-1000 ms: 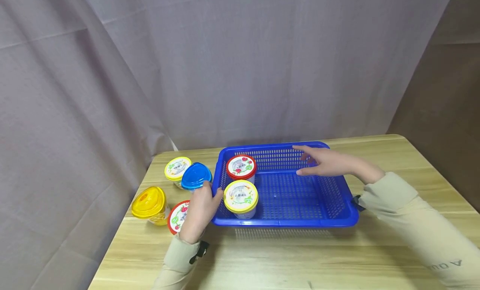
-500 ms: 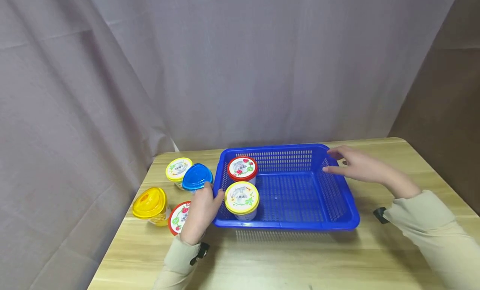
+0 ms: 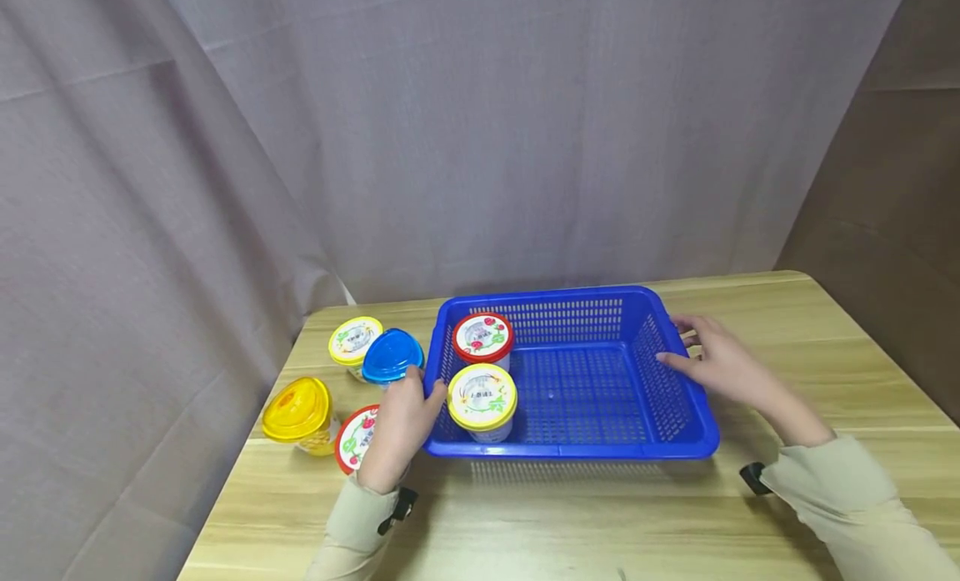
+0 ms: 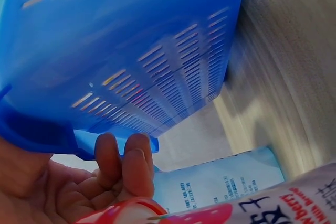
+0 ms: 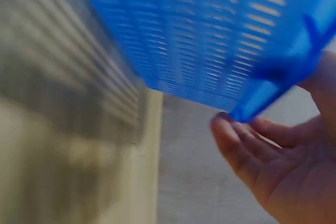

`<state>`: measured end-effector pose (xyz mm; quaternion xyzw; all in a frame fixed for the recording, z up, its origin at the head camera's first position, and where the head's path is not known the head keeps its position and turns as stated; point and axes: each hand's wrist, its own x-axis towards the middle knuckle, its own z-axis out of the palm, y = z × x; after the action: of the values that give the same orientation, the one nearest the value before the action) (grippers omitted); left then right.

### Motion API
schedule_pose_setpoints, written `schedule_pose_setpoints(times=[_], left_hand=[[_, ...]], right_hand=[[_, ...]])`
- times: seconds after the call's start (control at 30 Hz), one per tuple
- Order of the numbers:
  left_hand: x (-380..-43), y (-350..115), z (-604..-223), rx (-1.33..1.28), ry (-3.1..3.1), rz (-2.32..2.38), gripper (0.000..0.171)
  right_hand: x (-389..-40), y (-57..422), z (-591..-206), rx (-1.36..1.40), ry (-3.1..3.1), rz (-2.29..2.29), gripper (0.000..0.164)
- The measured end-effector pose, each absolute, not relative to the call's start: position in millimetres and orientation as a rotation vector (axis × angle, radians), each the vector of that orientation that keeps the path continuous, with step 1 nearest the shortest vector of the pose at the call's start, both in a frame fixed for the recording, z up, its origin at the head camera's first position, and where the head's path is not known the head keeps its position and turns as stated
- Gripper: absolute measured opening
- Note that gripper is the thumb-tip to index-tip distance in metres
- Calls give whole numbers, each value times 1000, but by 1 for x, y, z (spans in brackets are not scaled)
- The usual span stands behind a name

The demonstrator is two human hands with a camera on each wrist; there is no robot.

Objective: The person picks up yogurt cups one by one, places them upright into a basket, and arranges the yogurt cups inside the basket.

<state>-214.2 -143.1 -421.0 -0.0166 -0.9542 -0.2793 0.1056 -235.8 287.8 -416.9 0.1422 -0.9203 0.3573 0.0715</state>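
A blue plastic basket (image 3: 570, 449) with slotted walls stands on the table between my hands. My left hand (image 3: 405, 423) grips its left rim; in the left wrist view the fingertips (image 4: 139, 163) curl beneath the rim. On the opposite side my right hand (image 3: 723, 364) holds the right rim, thumb over the top and fingers (image 5: 233, 142) against its outer edge. Inside the basket, at the left end, a red-lidded cup (image 3: 482, 337) stands behind a yellow-lidded cup (image 3: 482, 396).
Left of the basket stand another yellow-lidded cup (image 3: 356, 341), a cup with a blue rounded-triangle lid (image 3: 392, 356), one with a yellow-orange lid (image 3: 300, 410), and a red-lidded strawberry cup (image 3: 354, 438) partly behind my left hand. A grey curtain (image 3: 525, 147) hangs behind the table.
My right hand has moved from above the basket's inside rightward to its right rim and taken hold there. The left hand has stayed on the left rim; the cups have not moved.
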Motion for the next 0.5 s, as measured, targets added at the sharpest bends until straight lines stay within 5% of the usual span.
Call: schedule_pose_setpoints(times=[0.5], left_hand=[[-215,-143,-423,-42,-2804,-846,33]], right_hand=[[-231,281,-454,218,-2463,1315,58]])
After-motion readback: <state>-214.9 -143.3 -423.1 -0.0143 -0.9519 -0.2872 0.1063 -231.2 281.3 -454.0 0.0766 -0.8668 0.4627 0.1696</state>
